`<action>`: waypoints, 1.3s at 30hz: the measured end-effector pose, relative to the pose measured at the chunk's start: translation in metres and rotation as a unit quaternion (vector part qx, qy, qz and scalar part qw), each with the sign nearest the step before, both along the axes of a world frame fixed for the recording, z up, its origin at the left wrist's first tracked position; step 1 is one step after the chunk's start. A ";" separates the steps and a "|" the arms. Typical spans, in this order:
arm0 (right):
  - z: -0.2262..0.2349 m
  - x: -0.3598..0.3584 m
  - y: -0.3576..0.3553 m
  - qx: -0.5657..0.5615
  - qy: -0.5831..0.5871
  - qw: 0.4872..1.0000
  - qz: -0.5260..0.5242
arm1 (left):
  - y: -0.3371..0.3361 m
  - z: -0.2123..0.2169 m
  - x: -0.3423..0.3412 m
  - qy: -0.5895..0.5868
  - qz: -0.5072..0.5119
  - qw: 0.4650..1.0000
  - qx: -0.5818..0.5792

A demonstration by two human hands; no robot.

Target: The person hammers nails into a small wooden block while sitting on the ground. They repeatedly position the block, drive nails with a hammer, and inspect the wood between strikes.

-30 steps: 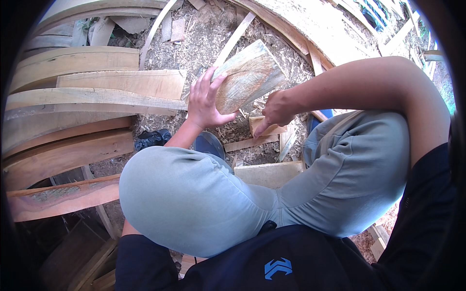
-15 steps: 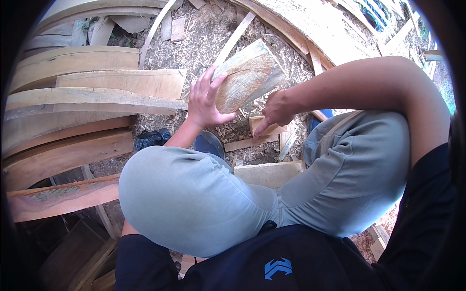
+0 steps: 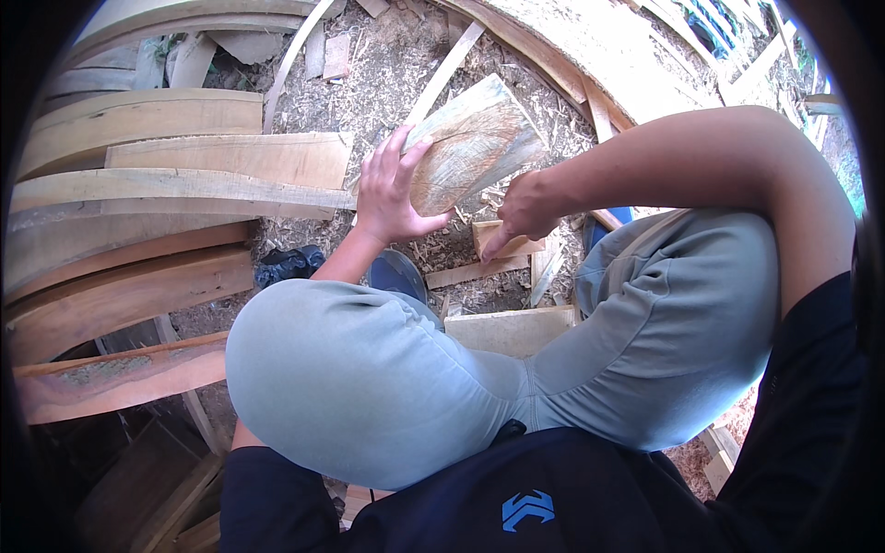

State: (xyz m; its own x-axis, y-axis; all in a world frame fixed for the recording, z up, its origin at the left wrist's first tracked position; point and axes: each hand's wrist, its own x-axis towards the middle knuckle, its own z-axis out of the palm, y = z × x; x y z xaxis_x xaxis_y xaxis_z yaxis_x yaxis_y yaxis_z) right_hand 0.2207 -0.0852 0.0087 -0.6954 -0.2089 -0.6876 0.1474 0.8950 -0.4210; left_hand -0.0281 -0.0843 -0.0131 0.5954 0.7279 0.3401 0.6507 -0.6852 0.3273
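A thick, weathered wooden block (image 3: 479, 138) with a rough grained face leans tilted in front of me. My left hand (image 3: 387, 189) grips its left side, fingers spread along the edge and thumb at its lower corner. Just below the block's right end is my right hand (image 3: 527, 210), its index finger stretched down against a small pale wood piece (image 3: 521, 245). Its other fingers are curled, and what they may hold is hidden. A thin wood strip (image 3: 475, 272) lies just under that fingertip.
Several curved planks (image 3: 184, 189) are stacked at the left. A large pale curved board (image 3: 581, 55) spans the upper right. A squared timber (image 3: 512, 330) sits between my knees. Wood shavings cover the ground, and a black crumpled bag (image 3: 288, 264) lies by my left shoe (image 3: 398, 274).
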 end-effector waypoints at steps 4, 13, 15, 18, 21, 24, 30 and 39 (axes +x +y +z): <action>0.001 0.000 0.000 0.000 -0.007 1.000 -0.002 | 0.000 0.000 0.000 -0.001 -0.002 1.000 0.000; 0.003 -0.002 -0.001 0.004 -0.009 1.000 0.002 | 0.000 0.002 0.000 0.001 -0.001 1.000 -0.002; 0.003 -0.002 0.000 0.005 -0.013 1.000 0.003 | 0.000 0.002 0.000 0.001 0.000 1.000 -0.004; 0.002 -0.002 -0.001 0.008 -0.012 1.000 0.003 | 0.000 0.001 0.000 0.004 0.001 1.000 -0.006; 0.002 -0.002 -0.001 0.008 -0.010 1.000 0.003 | 0.000 0.000 0.000 0.006 0.001 1.000 -0.008; 0.002 -0.003 -0.001 0.006 -0.011 1.000 0.005 | 0.000 0.001 0.000 0.007 0.002 1.000 -0.007; 0.001 -0.003 0.000 0.002 -0.017 1.000 0.006 | 0.000 0.001 0.000 0.008 0.002 1.000 -0.006; -0.001 -0.001 0.000 0.004 -0.006 1.000 0.008 | 0.000 0.000 0.001 0.008 0.002 1.000 -0.006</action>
State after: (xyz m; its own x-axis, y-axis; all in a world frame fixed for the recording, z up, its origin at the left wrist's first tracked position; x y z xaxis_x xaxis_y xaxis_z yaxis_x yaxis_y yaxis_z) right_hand 0.2196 -0.0854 0.0078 -0.6831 -0.2146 -0.6981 0.1378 0.9008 -0.4117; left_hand -0.0269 -0.0841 -0.0127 0.5978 0.7338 0.3226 0.6580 -0.6791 0.3254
